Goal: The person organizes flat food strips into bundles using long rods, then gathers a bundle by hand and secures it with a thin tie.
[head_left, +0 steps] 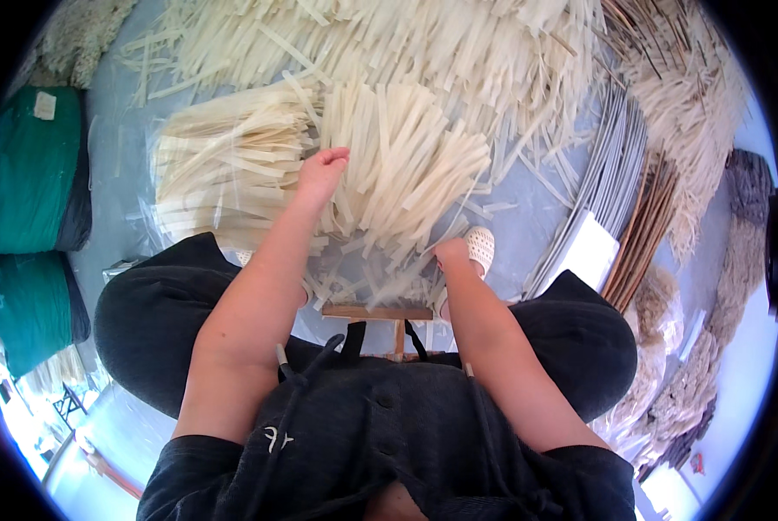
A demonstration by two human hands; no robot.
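My left hand reaches forward over the pale, flat cream strips, its fingers curled together at the seam between two heaps. On its left is a neatly layered bundle of strips, partly on clear plastic. To its right a looser, fanned heap of strips spreads toward me. My right hand is low, closed beside my cream perforated shoe, at the near right edge of the fanned heap. Whatever either hand's fingers hold is too small or hidden to make out.
A large spread of strips covers the far floor. At right lie grey rods, brown sticks and a white panel. Green sacks stand at left. A small wooden frame is between my knees.
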